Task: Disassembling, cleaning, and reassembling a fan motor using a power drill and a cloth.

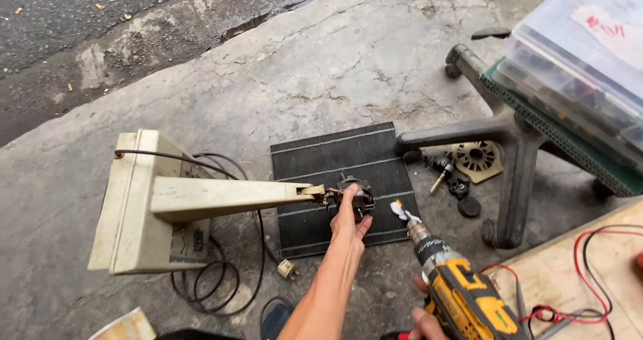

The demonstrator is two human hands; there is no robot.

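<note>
The left hand [348,223] closes around the motor [355,196] over the mat [335,159], steadying it. The right hand [425,313] grips the drill [455,286] firmly, its bit aimed at the motor.

- The right hand [423,316] is cut off by the lower edge; only fingers around the yellow drill [462,296] are seen.
- The motor [360,197] is partly hidden behind the left hand [348,223].
- The clear plastic box [583,52] is cropped by the right edge.
- The small dark parts [459,187] beside the chair base [502,139] are too small to be identified.
- The red wires [589,273] are cut off at the corner.
</note>
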